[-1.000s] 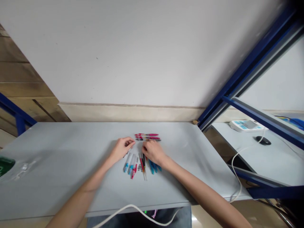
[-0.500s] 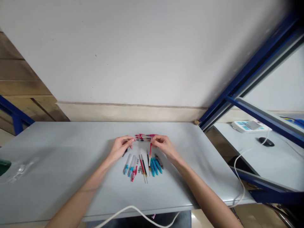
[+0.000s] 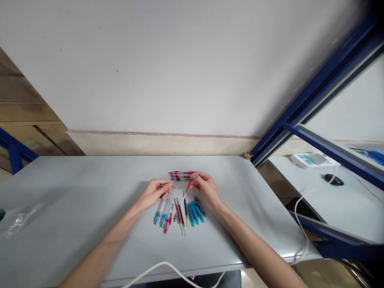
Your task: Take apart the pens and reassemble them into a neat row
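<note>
Between the thumb and fingers of my right hand (image 3: 206, 188) is a red pen refill (image 3: 188, 186), tilted with its pale end pointing down to the left. My left hand (image 3: 156, 189) is closed in a pinch beside it; whatever lies in its fingertips is too small or hidden to name. Just beyond both hands several pens (image 3: 181, 173) with pink and dark parts lie sideways. Nearer me are clear pen barrels (image 3: 164, 214) with blue grips, a red pen part (image 3: 168, 224), small springs (image 3: 175, 218), red and black refills (image 3: 181, 216), blue pen parts (image 3: 195, 214) and dark ones (image 3: 199, 205).
The grey table (image 3: 90, 216) backs onto a wall. Clear plastic wrapping (image 3: 19, 220) lies at the left. A white cable (image 3: 168, 263) crosses the front edge. On the right, past a blue metal frame (image 3: 321, 144), are a black mouse (image 3: 334, 179) and a white device (image 3: 312, 159).
My right hand has tilted the red refill, bringing its lower end up and to the left. The dark piece that showed under my left hand is out of sight.
</note>
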Tool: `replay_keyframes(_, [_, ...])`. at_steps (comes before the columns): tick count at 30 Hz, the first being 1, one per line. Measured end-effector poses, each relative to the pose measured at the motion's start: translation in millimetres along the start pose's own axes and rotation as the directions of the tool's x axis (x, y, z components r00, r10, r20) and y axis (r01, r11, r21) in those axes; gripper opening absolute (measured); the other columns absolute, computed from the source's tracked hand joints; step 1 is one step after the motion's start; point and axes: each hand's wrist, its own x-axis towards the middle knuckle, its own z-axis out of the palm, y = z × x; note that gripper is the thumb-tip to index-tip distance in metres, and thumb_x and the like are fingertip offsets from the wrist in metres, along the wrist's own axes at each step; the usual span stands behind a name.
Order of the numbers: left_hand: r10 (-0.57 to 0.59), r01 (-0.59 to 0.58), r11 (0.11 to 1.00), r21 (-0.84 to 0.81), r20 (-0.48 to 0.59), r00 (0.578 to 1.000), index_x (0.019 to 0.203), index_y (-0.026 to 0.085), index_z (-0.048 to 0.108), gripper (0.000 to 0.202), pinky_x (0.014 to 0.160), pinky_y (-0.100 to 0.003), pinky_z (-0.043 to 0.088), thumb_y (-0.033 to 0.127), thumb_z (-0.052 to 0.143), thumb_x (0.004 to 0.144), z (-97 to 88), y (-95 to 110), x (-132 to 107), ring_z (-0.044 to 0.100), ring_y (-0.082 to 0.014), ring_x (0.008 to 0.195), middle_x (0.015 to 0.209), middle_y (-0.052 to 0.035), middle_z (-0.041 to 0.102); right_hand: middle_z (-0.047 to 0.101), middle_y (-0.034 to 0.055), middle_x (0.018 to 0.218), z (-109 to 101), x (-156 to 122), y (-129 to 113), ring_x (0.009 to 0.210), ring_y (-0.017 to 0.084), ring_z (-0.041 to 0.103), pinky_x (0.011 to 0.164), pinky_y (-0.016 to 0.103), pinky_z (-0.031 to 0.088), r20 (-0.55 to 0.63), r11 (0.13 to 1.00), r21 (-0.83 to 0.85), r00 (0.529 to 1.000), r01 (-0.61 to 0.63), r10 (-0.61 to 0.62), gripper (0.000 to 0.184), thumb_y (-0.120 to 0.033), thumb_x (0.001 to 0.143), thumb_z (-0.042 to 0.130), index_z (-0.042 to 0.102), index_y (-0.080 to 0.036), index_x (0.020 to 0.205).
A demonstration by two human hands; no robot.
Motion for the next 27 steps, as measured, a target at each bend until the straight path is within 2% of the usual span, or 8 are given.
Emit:
replay_keyframes(4, [0.013, -0.012, 1.0, -0.018, 0.042, 0.999, 0.099, 0.01, 0.075, 0.046, 0.052, -0.02, 0.034, 0.054, 0.07, 0.085, 1.3, 6, -3, 0.045, -0.0083, 0.057, 0.07, -0.0011, 0.058, 0.071, 0.0048, 0.069, 0, 2, 3, 0.065, 0.017, 0.062, 0.056, 0.025, 0.038, -0.075, 0.997, -0.002, 0.994, 0.075, -0.075, 0.023, -0.039, 0.081, 0.071, 0.067, -0.017, 0.079])
replay_keyframes(9, [0.025, -0.022, 0.999, -0.041, 0.07, 0.997, 0.09, 0.01, 0.076, 0.04, 0.055, -0.022, 0.038, 0.05, 0.071, 0.086, 3.9, 10, -6, 0.048, -0.0083, 0.056, 0.068, -0.0014, 0.059, 0.074, 0.0066, 0.076, -2, 4, 3, 0.074, 0.021, 0.069, 0.058, 0.026, 0.04, -0.139, 0.993, 0.022, 0.984, 0.115, -0.11, 0.028, -0.044, 0.081, 0.074, 0.067, -0.017, 0.083])
replay_keyframes(12, [0.026, -0.021, 0.998, -0.052, 0.097, 0.995, 0.093, 0.01, 0.076, 0.04, 0.053, -0.021, 0.038, 0.049, 0.071, 0.087, 4.7, 11, -7, 0.049, -0.0076, 0.054, 0.068, -0.0017, 0.06, 0.075, 0.0069, 0.077, -2, 4, 2, 0.077, 0.022, 0.07, 0.059, 0.027, 0.041, -0.142, 0.991, 0.005, 0.982, 0.13, -0.128, 0.027, -0.043, 0.082, 0.074, 0.067, -0.017, 0.084])
replay_keyframes(16, [0.011, 0.002, 0.996, -0.094, 0.137, 0.991, 0.095, 0.01, 0.074, 0.042, 0.047, -0.021, 0.039, 0.051, 0.071, 0.086, 5.9, 9, -7, 0.052, -0.0076, 0.049, 0.07, -0.0025, 0.062, 0.073, 0.0054, 0.074, 2, -1, 0, 0.072, 0.02, 0.066, 0.062, 0.028, 0.044, -0.078, 0.969, -0.111, 0.97, 0.22, -0.23, 0.024, -0.041, 0.083, 0.074, 0.069, -0.017, 0.083])
replay_keyframes(19, [-0.006, 0.031, 0.988, -0.154, 0.164, 0.986, 0.089, 0.01, 0.071, 0.041, 0.047, -0.021, 0.043, 0.051, 0.073, 0.085, 7.4, 7, -8, 0.056, -0.0091, 0.049, 0.071, -0.004, 0.064, 0.071, 0.0032, 0.075, 6, -7, 0, 0.072, 0.018, 0.064, 0.069, 0.029, 0.048, 0.048, 0.942, -0.192, 0.961, 0.276, -0.272, 0.021, -0.039, 0.083, 0.074, 0.068, -0.019, 0.082])
replay_keyframes(22, [-0.012, 0.051, 0.98, -0.191, 0.199, 0.98, 0.084, 0.011, 0.068, 0.04, 0.048, -0.022, 0.046, 0.05, 0.074, 0.084, 8.1, 7, -9, 0.059, -0.0105, 0.049, 0.071, -0.0049, 0.066, 0.068, 0.0021, 0.079, 8, -10, 1, 0.074, 0.017, 0.062, 0.074, 0.029, 0.048, 0.154, 0.931, -0.21, 0.95, 0.299, -0.271, 0.019, -0.038, 0.084, 0.072, 0.066, -0.019, 0.083])
replay_keyframes(27, [-0.002, 0.052, 0.977, -0.205, 0.235, 0.972, 0.089, 0.011, 0.069, 0.04, 0.048, -0.022, 0.047, 0.05, 0.073, 0.085, 6.8, 4, -10, 0.06, -0.0111, 0.049, 0.07, -0.005, 0.067, 0.066, 0.0012, 0.075, 6, -8, -3, 0.072, 0.017, 0.06, 0.071, 0.028, 0.047, 0.224, 0.939, -0.213, 0.949, 0.269, -0.221, 0.021, -0.039, 0.084, 0.072, 0.065, -0.02, 0.081])
